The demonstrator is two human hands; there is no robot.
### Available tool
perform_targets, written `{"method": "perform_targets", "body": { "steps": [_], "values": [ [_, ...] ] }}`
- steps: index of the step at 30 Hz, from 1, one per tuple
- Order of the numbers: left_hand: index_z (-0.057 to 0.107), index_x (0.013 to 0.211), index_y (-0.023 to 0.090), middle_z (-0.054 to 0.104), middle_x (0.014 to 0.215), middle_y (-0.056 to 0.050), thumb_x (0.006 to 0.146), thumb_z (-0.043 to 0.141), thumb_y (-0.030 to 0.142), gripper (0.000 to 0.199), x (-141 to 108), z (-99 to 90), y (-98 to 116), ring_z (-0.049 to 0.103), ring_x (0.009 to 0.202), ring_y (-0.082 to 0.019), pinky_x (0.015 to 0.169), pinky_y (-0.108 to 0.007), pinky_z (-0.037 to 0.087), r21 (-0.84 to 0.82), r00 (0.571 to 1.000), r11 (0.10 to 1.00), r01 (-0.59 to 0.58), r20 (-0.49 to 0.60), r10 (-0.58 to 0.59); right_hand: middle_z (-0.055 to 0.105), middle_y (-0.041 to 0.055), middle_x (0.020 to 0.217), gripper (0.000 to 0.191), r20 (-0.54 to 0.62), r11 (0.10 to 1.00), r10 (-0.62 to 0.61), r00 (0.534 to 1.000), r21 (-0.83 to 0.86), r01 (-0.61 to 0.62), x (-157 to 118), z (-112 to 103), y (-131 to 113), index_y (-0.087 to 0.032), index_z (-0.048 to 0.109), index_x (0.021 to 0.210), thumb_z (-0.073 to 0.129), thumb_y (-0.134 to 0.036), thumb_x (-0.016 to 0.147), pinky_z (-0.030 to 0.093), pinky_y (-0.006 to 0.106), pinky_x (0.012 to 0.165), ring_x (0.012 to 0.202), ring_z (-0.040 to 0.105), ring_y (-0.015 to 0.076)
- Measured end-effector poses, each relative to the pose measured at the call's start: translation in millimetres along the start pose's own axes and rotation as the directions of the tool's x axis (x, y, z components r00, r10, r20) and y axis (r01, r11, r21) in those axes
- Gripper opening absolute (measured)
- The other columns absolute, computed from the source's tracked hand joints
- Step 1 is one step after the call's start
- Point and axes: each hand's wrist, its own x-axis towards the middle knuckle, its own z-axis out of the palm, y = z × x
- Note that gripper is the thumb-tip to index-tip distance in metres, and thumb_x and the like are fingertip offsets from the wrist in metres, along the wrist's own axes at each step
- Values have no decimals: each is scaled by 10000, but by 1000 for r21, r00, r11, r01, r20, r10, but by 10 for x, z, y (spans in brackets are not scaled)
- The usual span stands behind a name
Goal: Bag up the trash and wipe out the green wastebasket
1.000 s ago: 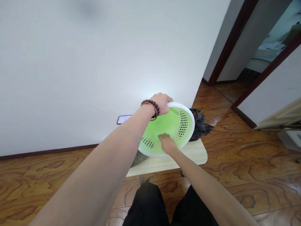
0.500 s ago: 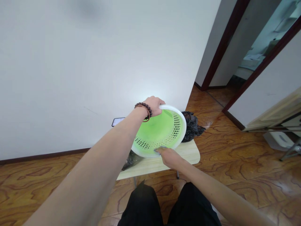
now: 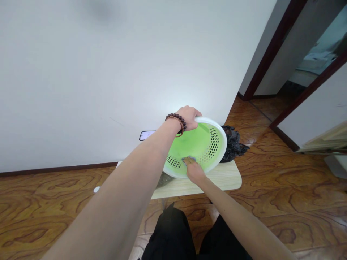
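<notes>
One phone [image 3: 145,135], screen lit, lies at left by the white wall [image 3: 81,72], partly covered by the left forearm. Next comes a dim bag [image 3: 164,180], mostly hidden beneath the basket's edge. Bracelets [image 3: 175,116] circle the left wrist, and the left hand [image 3: 189,117] is closed on the far rim of a green basket [image 3: 189,142]. The basket, white-rimmed with rows of holes, tilts its opening toward the wearer above a pale table [image 3: 227,177]. Inside its near side, the right hand [image 3: 194,171] holds a small grey cloth [image 3: 184,159] pressed under its fingers. A black bag [image 3: 232,144] sits just right of the basket; farther right stands a doorway [image 3: 287,72].
</notes>
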Motion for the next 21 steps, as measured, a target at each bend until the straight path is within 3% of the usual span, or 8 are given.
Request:
{"method": "perform_targets", "body": {
  "steps": [8, 11, 14, 18, 21],
  "values": [
    [669, 886, 259, 630, 695, -16, 566, 485, 207, 373, 3, -6, 8, 549, 657, -161, 563, -242, 387, -8, 1000, 999, 31, 6, -30, 395, 124, 1318, 538, 33, 956, -294, 955, 29, 293, -790, -310, -13, -82, 364, 1294, 308, -29, 762, 213, 342, 1059, 1256, 271, 168],
    [667, 900, 260, 626, 680, -14, 560, 488, 205, 389, 4, -6, 10, 548, 654, -154, 554, -233, 382, -6, 999, 999, 45, 2, -45, 434, 113, 1285, 528, 57, 939, -344, 937, 55, 341, -916, -453, 10, -94, 400, 1268, 336, -35, 747, 233, 323, 1053, 1236, 304, 164],
    [666, 909, 258, 627, 684, -15, 561, 486, 210, 395, 0, -10, 10, 547, 656, -154, 559, -233, 380, -7, 999, 999, 44, 9, -44, 466, 101, 1249, 520, -12, 948, -312, 950, 68, 312, -779, -548, 36, -118, 408, 1259, 314, -24, 756, 282, 318, 1028, 1205, 345, 153],
    [662, 922, 254, 632, 699, -18, 571, 488, 212, 395, -9, -12, 8, 548, 662, -154, 579, -234, 386, 1, 999, 999, 32, 9, -32, 450, 101, 1263, 533, -130, 972, -227, 965, 23, 232, -269, -523, 99, -125, 375, 1282, 295, -9, 768, 288, 314, 1018, 1200, 349, 154],
    [659, 926, 252, 633, 708, -17, 571, 493, 208, 395, -14, -11, 8, 548, 677, -153, 580, -230, 387, 23, 1000, 999, 24, -1, -24, 471, 125, 1243, 496, -52, 987, -156, 986, -52, 153, 89, -367, 176, -106, 427, 1244, 309, -8, 773, 302, 321, 997, 1190, 366, 178]
  ]
}}
